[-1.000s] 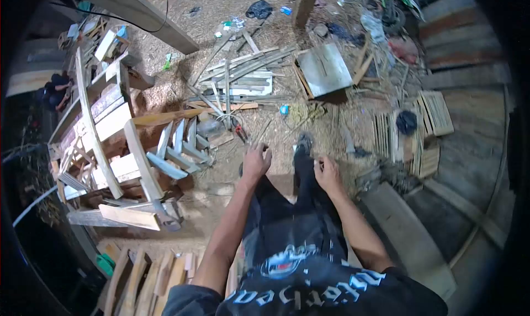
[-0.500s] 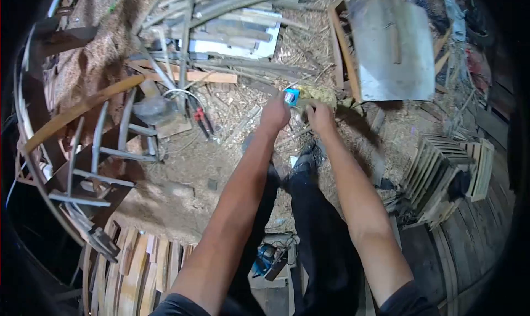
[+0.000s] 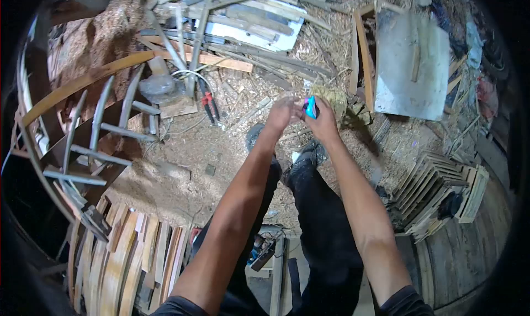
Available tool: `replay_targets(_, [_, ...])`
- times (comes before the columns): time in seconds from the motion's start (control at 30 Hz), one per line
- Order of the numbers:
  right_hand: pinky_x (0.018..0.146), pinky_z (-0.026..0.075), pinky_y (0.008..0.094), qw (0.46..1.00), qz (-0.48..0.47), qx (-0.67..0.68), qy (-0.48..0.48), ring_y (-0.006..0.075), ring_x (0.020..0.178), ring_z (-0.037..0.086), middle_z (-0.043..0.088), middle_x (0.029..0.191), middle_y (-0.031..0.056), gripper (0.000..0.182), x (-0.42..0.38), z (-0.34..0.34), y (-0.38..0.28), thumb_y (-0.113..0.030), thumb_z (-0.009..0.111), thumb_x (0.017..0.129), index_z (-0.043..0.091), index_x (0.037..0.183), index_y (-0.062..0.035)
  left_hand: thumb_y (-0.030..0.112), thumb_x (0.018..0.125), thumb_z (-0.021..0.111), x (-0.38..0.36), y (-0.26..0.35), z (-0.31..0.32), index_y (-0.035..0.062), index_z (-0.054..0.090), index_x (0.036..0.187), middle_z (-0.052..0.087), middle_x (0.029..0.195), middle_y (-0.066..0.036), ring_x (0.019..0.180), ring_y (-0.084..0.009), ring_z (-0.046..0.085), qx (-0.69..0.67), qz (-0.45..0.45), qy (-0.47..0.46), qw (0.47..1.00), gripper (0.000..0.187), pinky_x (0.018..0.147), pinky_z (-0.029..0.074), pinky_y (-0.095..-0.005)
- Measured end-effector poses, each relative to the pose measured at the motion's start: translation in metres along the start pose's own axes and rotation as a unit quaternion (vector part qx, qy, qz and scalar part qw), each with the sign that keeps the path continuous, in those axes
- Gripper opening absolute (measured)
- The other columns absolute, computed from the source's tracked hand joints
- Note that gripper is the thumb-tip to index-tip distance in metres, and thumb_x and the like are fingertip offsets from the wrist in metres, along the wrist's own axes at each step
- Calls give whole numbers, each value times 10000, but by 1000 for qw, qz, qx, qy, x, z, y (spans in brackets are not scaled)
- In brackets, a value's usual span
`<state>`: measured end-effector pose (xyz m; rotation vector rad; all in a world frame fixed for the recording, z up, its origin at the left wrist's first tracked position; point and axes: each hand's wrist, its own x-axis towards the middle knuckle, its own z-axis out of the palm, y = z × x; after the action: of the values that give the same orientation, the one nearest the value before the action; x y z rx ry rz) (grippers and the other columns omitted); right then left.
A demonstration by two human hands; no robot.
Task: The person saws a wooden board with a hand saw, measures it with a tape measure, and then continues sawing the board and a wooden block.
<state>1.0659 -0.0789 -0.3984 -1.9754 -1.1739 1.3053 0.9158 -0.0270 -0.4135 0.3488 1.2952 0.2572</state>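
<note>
Held out over the littered ground, my right hand [image 3: 324, 120] is closed around a small bright-blue packet [image 3: 310, 107] with a pinkish patch at its edge. The kind of packet is too small to tell. My left hand [image 3: 282, 112] is just to its left, slightly blurred, with fingers stretched loosely toward the packet and nothing seen held in them. Behind my right hand lies a yellowish clump [image 3: 331, 98] among wood scraps. Below the hands, my shoe [image 3: 310, 153] stands on the wood shavings.
Red-handled pliers [image 3: 208, 106] lie to the left, near a clear plastic bag [image 3: 157, 88]. A curved wooden frame [image 3: 91, 79] rises at far left. Stacked slats [image 3: 430, 191] stand right, a pale board [image 3: 411, 67] at back right. Planks [image 3: 127, 261] lie at lower left.
The blue packet has passed from my left hand to my right hand. My left hand has loosened, and both hands have come closer together. The view has shifted slightly.
</note>
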Motion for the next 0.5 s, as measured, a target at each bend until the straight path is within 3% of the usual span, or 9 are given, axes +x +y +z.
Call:
replay_targets(0.17, [977,475,404,994,-90,-12,-65,352,1100,606,612,1163,219,586,-63,-66,-92,-161,788,752,571,1263,29,265,1012,544,-105,34,-1,63,665,1218,685,956,-53,746,-133,632,111,150,43,982,313,686,526,-293])
replay_targets(0.27, [952,492,403,983,-118,24,-138,333,1083,628,642,1134,201,591,-103,-117,-193,-189,810,740,585,1255,-6,295,1009,557,-200,83,13,52,726,1104,683,874,-27,728,-109,612,193,175,12,965,311,669,508,-277])
replay_targets(0.3, [940,499,406,979,-108,22,-173,336,1077,634,649,1125,202,589,-120,-133,-230,-195,816,735,591,1249,-16,311,997,578,-238,100,22,45,739,1063,670,804,-10,709,-92,594,159,152,12,976,318,638,483,-259])
replay_targets(0.37, [916,508,406,968,-201,-5,-152,344,1056,643,657,1113,196,592,-145,-152,-272,-213,820,731,605,1249,-24,336,984,598,-298,123,32,31,736,1038,671,817,-5,704,-90,580,117,170,4,978,339,625,475,-270])
replay_targets(0.5, [970,487,397,939,-228,-79,-243,325,1100,632,655,1191,188,641,-203,-199,-400,-284,832,739,611,1283,-28,334,955,644,-440,165,37,19,733,1024,676,810,-25,728,-102,600,152,216,44,963,335,665,490,-281])
